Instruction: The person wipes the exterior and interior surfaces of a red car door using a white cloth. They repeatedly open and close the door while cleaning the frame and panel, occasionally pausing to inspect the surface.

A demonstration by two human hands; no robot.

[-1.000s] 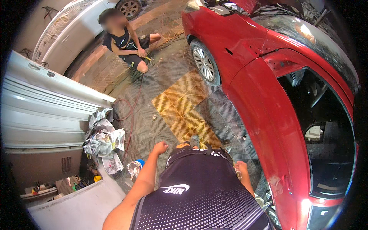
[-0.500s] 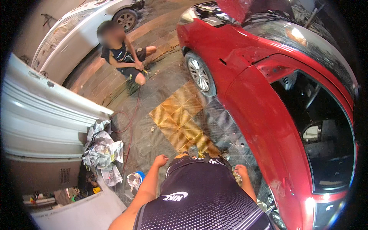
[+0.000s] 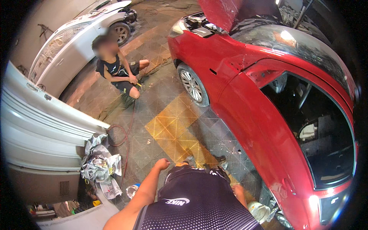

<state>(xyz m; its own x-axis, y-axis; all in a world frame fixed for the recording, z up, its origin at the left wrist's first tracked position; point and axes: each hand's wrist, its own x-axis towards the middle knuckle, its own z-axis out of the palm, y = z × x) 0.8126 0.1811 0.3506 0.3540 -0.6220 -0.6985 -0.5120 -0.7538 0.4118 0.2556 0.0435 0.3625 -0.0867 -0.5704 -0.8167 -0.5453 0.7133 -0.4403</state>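
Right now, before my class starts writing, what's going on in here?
A person stands beside a red car. Their left hand is curled, with nothing visible in it; whether the right hand holds anything is unclear. A whitish container is near it. Ahead, a co-worker is low to the floor, hands together by something small and yellow.

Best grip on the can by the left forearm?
Likely the rim of the can, pinched between thumb and fingers from above. It stands on the floor, its round mouth facing up, so the edge is exposed. The left forearm hides its right part in this view; I can't make out a handle. The left hand is nearer.
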